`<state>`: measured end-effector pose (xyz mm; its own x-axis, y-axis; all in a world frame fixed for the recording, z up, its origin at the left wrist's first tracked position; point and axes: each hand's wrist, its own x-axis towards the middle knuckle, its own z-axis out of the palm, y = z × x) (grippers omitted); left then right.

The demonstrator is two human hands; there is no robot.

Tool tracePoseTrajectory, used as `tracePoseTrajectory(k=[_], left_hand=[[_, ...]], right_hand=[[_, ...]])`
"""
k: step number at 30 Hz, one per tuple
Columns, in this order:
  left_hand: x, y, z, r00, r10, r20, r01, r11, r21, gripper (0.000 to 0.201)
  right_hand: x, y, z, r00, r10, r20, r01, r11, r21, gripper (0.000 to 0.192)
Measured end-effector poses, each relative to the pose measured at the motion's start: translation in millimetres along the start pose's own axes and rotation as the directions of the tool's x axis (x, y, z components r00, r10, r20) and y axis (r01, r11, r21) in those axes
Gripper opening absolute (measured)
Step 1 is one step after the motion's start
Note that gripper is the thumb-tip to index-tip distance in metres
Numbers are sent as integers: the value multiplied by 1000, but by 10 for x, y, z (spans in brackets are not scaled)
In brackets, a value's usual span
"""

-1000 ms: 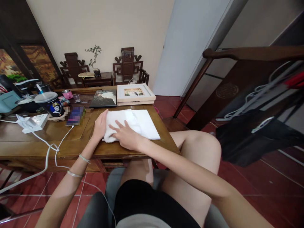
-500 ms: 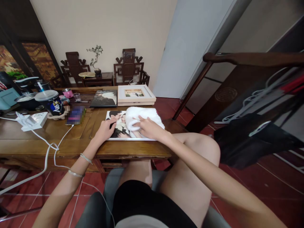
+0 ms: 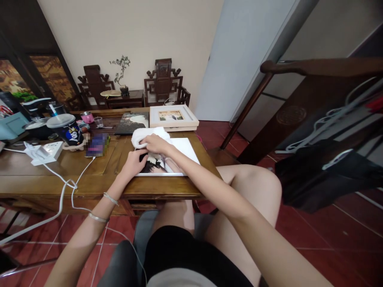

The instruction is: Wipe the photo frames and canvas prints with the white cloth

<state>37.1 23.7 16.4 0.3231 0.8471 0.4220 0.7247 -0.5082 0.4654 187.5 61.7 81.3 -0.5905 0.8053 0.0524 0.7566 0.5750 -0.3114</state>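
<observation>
We see a white cloth (image 3: 143, 136) bunched at the far left corner of a large photo print (image 3: 167, 159) that lies flat on the near part of the wooden table (image 3: 89, 175), close to its front edge. Our right hand (image 3: 155, 144) rests on top of the cloth with the fingers curled down into it, gripping and pressing it onto the print. Our left hand (image 3: 134, 160) lies on the left edge of the print, fingers spread flat and holding nothing, just beside the right hand and below the cloth. Two bracelets (image 3: 103, 207) sit on the left forearm. Beyond the print, touching or nearly touching its far edge, are a pale picture frame (image 3: 172, 117) lying flat and a dark photo book (image 3: 131, 122) to its left. Further left on the table are a phone (image 3: 95, 144) with a white cable (image 3: 67, 185) running over the table edge, a white power strip (image 3: 44, 151), and a dark cup (image 3: 67, 129) with a lid and straw. Carved wooden chairs (image 3: 163, 85) stand by the far wall.
</observation>
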Motion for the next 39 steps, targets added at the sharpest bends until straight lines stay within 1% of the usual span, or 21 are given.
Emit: tracePoseTrajectory(k=[3,6,9,11,13,16,19,22,25,27,29,33,36,38,39], left_hand=[[-4,-5,7,1000,6,1,-6,1000,-11,32],[-8,-11,8,1000,11,-2,-11,1000,-20,33],[-9,-20,7,1000,-3,-12,3,1000,-30,32],[-8,-28,7,1000,-12,-17,11,999,-38,31],[-8,-36,10,1000,-15,-20,14,999,-43,31],[-7,-46,17,1000,-12,-18,11,999,-42,32],[-2,-49,17,1000,1,-23,-2,1000,-27,33],[8,-51,10,1000,2,-26,-1,1000,16,34],[18,-63,6,1000,-26,-1,26,998,51,37],[22,-82,12,999,-28,15,27,998,60,37],[24,-108,22,1000,-20,18,19,998,59,37],[26,-152,40,1000,-18,23,17,998,57,39],[24,-165,46,1000,-20,22,19,998,59,41],[22,-170,51,999,-25,22,23,998,58,43],[22,-172,55,999,-28,25,26,998,57,44]], right_hand=[[-203,278,17,997,35,-71,-33,999,20,47],[-496,620,4,988,57,-141,-60,998,-12,50],[-774,932,4,975,106,-195,-116,992,-43,53],[-907,1076,21,967,141,-210,-157,986,-63,58],[-1004,1136,49,964,157,-215,-178,981,-82,62],[-1158,1040,105,971,152,-185,-175,978,-117,63],[-1416,766,154,983,116,-139,-135,981,-137,62],[-1726,469,161,994,49,-97,-60,992,-110,62],[-1900,325,131,999,7,-52,-11,996,-84,63],[-1867,356,106,999,13,-38,-16,996,-83,63],[-1712,475,83,998,34,-44,-37,996,-83,62],[-1202,809,24,990,99,-103,-108,991,-82,61],[-882,988,-23,978,153,-143,-169,979,-111,60],[-791,1036,-31,974,169,-153,-191,972,-137,60],[-790,1037,-23,973,171,-152,-193,970,-150,61]])
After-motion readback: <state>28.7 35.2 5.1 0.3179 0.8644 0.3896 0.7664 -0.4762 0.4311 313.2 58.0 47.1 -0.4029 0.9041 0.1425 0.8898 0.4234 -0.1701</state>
